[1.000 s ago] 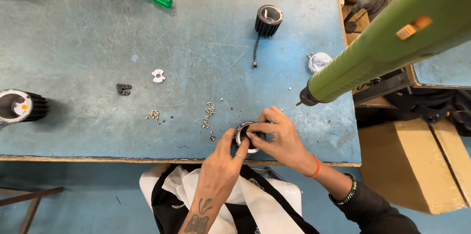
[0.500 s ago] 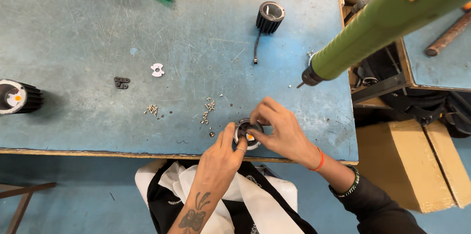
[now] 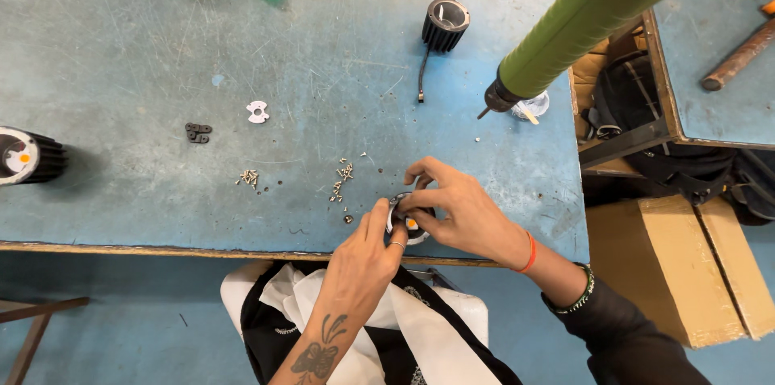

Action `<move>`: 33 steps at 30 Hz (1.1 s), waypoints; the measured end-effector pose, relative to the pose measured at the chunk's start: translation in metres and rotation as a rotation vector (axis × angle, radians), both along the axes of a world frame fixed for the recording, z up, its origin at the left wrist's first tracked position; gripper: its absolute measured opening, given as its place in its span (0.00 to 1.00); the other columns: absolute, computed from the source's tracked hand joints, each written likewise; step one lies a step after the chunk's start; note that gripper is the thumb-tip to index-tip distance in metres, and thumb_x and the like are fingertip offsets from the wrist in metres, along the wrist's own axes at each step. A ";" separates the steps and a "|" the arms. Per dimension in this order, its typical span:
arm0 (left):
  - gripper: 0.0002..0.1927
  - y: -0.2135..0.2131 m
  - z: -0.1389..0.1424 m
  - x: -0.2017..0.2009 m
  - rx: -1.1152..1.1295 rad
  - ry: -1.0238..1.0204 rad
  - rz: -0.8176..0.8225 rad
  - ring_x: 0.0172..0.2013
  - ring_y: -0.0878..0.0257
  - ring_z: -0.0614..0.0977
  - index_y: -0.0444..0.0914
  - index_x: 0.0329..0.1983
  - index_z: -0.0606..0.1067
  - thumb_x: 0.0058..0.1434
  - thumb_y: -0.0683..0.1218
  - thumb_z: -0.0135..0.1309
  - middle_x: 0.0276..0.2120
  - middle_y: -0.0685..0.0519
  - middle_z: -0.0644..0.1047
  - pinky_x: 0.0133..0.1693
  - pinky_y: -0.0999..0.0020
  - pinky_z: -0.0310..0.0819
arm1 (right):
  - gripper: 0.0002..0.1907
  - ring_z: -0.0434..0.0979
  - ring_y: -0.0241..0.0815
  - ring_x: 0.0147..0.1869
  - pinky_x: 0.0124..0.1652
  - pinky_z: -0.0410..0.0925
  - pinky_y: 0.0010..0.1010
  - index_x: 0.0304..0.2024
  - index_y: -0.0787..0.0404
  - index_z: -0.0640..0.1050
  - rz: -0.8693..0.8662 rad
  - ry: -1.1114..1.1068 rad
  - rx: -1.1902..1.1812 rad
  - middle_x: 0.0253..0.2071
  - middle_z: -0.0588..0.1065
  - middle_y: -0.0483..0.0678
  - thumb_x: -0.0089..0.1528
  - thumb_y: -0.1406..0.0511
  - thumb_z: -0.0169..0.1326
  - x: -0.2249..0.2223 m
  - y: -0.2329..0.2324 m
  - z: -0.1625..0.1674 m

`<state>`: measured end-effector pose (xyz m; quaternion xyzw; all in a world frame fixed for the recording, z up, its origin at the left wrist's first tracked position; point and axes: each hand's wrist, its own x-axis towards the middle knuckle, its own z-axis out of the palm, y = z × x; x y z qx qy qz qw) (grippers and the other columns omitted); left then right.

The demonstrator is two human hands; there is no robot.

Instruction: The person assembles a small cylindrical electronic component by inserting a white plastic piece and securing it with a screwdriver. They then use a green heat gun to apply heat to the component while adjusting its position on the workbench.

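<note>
While both hands meet at the near edge of the blue workbench [image 3: 145,54], the left hand [image 3: 367,260] and right hand [image 3: 460,211] pinch a small round black part [image 3: 406,222] between their fingertips. Loose screws [image 3: 343,179] lie just beside it; a green power tool [image 3: 597,18] hangs above the bench.

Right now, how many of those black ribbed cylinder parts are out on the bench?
3: one upright at the far middle, one at the left edge, and one mostly hidden between both hands.
</note>
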<state>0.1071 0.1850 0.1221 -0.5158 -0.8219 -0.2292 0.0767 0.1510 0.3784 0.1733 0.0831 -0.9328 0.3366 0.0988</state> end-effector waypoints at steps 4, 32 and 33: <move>0.19 0.000 0.000 0.001 0.003 -0.010 0.007 0.47 0.53 0.80 0.29 0.46 0.77 0.48 0.34 0.58 0.56 0.36 0.69 0.37 0.66 0.81 | 0.05 0.76 0.46 0.51 0.40 0.72 0.35 0.34 0.60 0.85 0.024 0.033 0.168 0.50 0.73 0.49 0.54 0.68 0.63 0.000 -0.001 0.006; 0.23 -0.004 -0.008 -0.006 0.035 -0.072 -0.036 0.49 0.44 0.81 0.29 0.50 0.74 0.48 0.35 0.56 0.57 0.30 0.69 0.42 0.61 0.81 | 0.08 0.81 0.43 0.46 0.42 0.75 0.31 0.34 0.60 0.85 -0.397 0.159 -0.236 0.49 0.73 0.51 0.52 0.71 0.68 0.010 -0.026 -0.044; 0.22 -0.003 -0.006 -0.007 0.010 -0.090 -0.035 0.48 0.44 0.81 0.29 0.49 0.74 0.48 0.34 0.56 0.57 0.30 0.69 0.42 0.61 0.81 | 0.09 0.81 0.43 0.46 0.40 0.75 0.31 0.34 0.59 0.85 -0.399 0.153 -0.232 0.51 0.73 0.51 0.51 0.70 0.68 0.010 -0.025 -0.043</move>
